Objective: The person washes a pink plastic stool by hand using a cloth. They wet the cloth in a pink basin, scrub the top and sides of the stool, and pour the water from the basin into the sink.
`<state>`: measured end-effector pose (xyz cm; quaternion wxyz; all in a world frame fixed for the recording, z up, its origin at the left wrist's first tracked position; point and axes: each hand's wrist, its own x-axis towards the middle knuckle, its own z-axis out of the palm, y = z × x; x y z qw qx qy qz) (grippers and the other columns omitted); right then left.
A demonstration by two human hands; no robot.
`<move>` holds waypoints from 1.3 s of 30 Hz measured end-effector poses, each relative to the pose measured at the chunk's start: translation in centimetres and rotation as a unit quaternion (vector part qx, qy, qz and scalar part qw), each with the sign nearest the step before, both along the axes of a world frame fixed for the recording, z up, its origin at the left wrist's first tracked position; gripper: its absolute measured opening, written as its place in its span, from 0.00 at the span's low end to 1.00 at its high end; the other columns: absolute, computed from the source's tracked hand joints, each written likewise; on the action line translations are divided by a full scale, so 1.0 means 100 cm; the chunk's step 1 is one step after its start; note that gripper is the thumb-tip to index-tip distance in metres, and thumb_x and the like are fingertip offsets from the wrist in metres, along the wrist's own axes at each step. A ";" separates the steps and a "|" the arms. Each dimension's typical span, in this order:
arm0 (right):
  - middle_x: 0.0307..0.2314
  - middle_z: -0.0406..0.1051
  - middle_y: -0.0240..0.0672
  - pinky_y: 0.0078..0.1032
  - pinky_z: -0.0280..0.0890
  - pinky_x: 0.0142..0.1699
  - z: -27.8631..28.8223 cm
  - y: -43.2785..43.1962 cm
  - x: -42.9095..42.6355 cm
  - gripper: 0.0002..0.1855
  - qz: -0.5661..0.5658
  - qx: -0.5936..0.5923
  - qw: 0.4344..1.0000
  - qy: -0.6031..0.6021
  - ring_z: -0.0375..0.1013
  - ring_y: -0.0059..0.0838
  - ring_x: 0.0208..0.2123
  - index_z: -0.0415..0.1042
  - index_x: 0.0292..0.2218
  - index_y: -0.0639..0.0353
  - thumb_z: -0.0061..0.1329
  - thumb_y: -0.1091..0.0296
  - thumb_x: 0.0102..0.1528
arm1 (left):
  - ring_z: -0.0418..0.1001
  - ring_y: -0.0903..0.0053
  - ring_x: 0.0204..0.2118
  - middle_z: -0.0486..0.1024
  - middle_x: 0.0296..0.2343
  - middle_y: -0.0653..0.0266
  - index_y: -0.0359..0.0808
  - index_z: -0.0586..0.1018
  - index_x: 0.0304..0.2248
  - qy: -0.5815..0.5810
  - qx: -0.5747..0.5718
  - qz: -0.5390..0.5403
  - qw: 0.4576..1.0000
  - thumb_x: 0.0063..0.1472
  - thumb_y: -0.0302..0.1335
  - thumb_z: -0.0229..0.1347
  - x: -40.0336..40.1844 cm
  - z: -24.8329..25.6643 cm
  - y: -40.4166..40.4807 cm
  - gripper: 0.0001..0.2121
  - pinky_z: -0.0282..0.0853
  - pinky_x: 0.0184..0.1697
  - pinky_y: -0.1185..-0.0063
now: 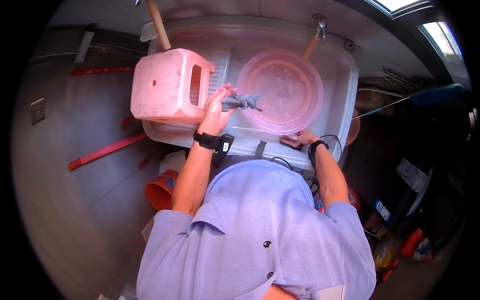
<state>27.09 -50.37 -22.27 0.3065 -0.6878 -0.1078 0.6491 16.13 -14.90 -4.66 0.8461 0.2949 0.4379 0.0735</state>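
Note:
A wet, bunched grey cloth lies in my left hand, between the pink plastic stool and the basin. The round translucent pink basin stands in the laundry sink with water in it. My right hand holds a small dark and reddish object, perhaps a scrubbing brush, just below the basin's near rim. Part of that object is hidden by my fingers. The sink's ribbed washboard shows partly behind the stool.
The pink stool rests on its side on the sink's left part. A metal tap with a tan hose is above the basin. An orange bucket stands low at the left, and a blue-headed brush lies at the right.

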 end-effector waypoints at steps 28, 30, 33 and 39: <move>0.44 0.67 0.58 0.45 0.64 0.54 -0.028 0.149 0.027 0.25 -0.107 -0.140 0.878 -0.444 0.67 0.60 0.48 0.64 0.46 0.67 0.54 0.71 0.48 | 0.74 0.80 0.32 0.75 0.31 0.64 0.31 0.76 0.41 0.025 0.517 0.006 0.856 0.69 0.25 0.46 -0.042 0.057 0.095 0.09 0.71 0.39 0.81; 0.43 0.67 0.58 0.44 0.63 0.54 -0.036 0.150 0.038 0.25 -0.040 -0.100 0.885 -0.453 0.67 0.60 0.48 0.63 0.46 0.68 0.54 0.73 0.47 | 0.74 0.79 0.32 0.75 0.31 0.64 0.31 0.76 0.41 0.024 0.523 0.008 0.852 0.69 0.25 0.46 -0.043 0.056 0.095 0.09 0.71 0.39 0.81; 0.42 0.67 0.58 0.44 0.63 0.54 -0.030 0.149 0.033 0.24 -0.102 -0.099 0.852 -0.503 0.67 0.59 0.48 0.62 0.46 0.69 0.52 0.76 0.46 | 0.74 0.79 0.31 0.75 0.31 0.64 0.31 0.76 0.41 0.020 0.515 0.012 0.857 0.69 0.25 0.46 -0.042 0.060 0.093 0.08 0.71 0.39 0.80; 0.45 0.64 0.58 0.46 0.65 0.53 -0.029 0.154 0.043 0.24 -0.080 -0.153 0.897 -0.407 0.66 0.59 0.50 0.62 0.45 0.70 0.53 0.72 0.48 | 0.73 0.79 0.32 0.75 0.31 0.64 0.31 0.76 0.41 0.028 0.517 0.013 0.856 0.69 0.25 0.46 -0.042 0.061 0.093 0.08 0.70 0.40 0.80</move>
